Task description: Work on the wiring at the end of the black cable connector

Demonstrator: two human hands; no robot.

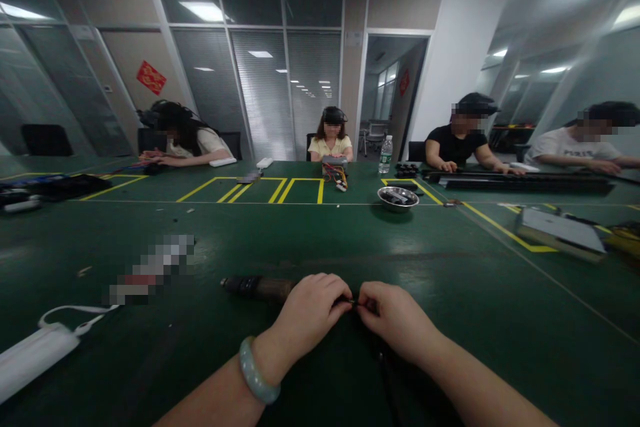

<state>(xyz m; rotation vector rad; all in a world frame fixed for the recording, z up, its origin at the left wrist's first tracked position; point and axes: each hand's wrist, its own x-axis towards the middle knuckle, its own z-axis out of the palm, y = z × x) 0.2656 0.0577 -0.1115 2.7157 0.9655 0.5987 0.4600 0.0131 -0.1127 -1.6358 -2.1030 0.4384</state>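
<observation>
My left hand, with a pale green bangle on its wrist, and my right hand meet at the fingertips low in the middle of the head view. Both are pinched closed on a small dark part between them; I cannot make out what it is. A dark cylindrical tool lies on the green table just behind my left hand, partly hidden by it. A dark cord runs down from under my right hand.
A white device with a cord lies at the lower left. A metal bowl and a water bottle stand farther back. Several other people sit at the far side. A flat grey unit lies at the right.
</observation>
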